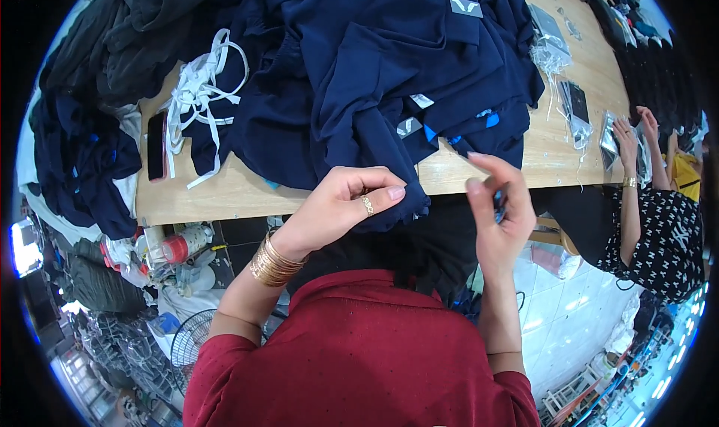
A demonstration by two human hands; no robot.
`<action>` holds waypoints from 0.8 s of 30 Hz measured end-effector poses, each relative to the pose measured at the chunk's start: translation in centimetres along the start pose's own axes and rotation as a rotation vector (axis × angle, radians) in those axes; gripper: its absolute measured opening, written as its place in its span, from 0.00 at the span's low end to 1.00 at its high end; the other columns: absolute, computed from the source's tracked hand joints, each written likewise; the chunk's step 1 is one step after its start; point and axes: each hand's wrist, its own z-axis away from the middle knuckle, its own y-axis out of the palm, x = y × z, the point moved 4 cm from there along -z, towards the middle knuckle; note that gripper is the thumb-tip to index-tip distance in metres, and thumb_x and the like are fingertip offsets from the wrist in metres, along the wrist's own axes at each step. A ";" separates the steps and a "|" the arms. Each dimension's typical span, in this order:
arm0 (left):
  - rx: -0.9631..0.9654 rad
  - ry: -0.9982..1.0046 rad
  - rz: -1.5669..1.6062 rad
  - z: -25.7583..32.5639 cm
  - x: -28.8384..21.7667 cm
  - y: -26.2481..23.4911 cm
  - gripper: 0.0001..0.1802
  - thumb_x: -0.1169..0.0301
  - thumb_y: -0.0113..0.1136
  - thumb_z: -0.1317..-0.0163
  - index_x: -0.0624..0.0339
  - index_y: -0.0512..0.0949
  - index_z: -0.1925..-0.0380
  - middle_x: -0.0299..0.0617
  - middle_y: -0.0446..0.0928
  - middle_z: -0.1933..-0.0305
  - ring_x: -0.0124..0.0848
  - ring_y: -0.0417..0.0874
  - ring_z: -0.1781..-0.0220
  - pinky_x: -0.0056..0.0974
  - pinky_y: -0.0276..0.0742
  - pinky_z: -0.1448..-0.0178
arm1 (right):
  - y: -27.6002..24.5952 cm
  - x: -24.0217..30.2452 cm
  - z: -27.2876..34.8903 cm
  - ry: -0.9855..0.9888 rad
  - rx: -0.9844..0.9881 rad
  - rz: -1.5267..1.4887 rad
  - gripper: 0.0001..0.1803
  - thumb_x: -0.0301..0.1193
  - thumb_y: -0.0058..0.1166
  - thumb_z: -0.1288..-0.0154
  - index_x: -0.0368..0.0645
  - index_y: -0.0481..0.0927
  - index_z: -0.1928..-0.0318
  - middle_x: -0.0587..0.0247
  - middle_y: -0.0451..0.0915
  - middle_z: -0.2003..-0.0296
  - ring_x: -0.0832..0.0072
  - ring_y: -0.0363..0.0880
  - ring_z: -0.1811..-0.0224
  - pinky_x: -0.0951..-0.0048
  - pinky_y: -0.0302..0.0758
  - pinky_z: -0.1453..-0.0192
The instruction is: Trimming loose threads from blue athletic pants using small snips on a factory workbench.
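Observation:
A navy blue garment lies heaped across the table and hangs over its front edge. My left hand, with a ring and gold bangles, pinches a narrow end of it, like a cuff or sleeve end, between thumb and fingers. To the right, apart from the cloth, my right hand is raised. Its thumb and index finger are spread, while the other fingers curl round a small dark and blue object, mostly hidden in the palm. Small pale tags and bright blue patches show on the garment.
On the wooden table lie a tangle of white tape, a phone and tags with strings. Dark clothes pile at the left. Another person works at the right. A wire-mesh fan stands below left.

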 end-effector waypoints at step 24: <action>-0.444 0.469 -0.357 -7.1 -4.5 -6.0 0.09 0.74 0.55 0.41 0.63 0.73 0.60 0.37 0.76 0.70 0.20 0.76 0.70 0.25 0.73 0.67 | 7.1 -5.6 -13.4 -0.401 0.064 0.397 0.07 0.19 0.53 0.50 0.40 0.73 0.68 0.57 0.74 0.68 0.56 0.76 0.67 0.66 0.74 0.63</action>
